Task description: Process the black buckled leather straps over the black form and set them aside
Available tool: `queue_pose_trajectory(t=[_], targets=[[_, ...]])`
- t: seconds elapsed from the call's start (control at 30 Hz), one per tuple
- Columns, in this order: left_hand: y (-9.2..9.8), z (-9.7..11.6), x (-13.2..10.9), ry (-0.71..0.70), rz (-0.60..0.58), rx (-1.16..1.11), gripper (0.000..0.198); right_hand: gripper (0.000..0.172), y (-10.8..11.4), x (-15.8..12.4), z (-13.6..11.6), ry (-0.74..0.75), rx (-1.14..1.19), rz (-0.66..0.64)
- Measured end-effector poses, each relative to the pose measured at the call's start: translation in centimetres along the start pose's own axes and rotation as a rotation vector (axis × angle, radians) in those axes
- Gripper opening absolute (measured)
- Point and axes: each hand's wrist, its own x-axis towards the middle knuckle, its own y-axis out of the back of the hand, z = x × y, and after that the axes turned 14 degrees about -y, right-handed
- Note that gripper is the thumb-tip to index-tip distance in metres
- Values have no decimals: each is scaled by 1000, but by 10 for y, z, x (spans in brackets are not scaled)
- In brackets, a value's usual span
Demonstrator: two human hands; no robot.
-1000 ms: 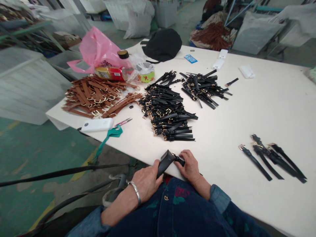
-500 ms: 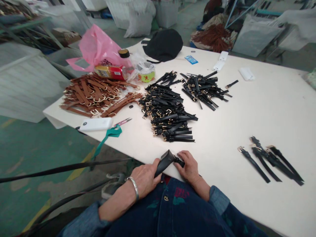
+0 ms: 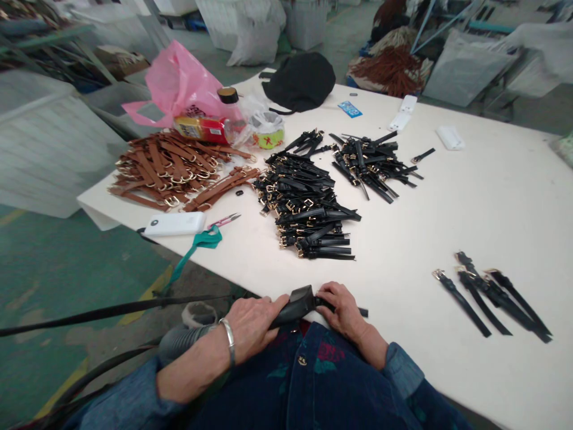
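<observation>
My left hand (image 3: 253,325), with a silver bangle at its wrist, is wrapped round a black hand-held tool (image 3: 299,303) with a broad, flat-ended head. A ribbed grey piece (image 3: 185,341) shows behind that wrist; whether it joins the tool is hidden. My right hand (image 3: 341,307) pinches a short black strap (image 3: 363,312) at the table's near edge, its tail sticking out to the right. The tool's head is right beside the strap's other end, where contact is unclear. Beyond my hands lies a pile of black buckled straps (image 3: 308,206).
Another heap of black straps (image 3: 371,161) lies farther back, and several straps (image 3: 474,301) lie at right. Brown straps (image 3: 165,170), a white power bank (image 3: 174,224), thread snips (image 3: 226,220), a pink bag (image 3: 179,77) and a black cap (image 3: 299,82) share the white table (image 3: 403,251).
My left hand has moved left and the tool has tipped flatter, its head lower. The strap's tail now shows past my right hand. More of the ribbed grey piece is visible.
</observation>
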Motion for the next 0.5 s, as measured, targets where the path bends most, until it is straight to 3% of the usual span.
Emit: queue_pose_trajectory(t=[0.17,0.37,0.5], targets=[[5,1,5,-7,6,2,40,25,5,7,1,30,-35,-66],[-9,0,6,76,28,-66,32,26,3,7,10,39,15,-86],[-12,-2,2,53,23,-63,31,26,3,6,13,56,16,-97]])
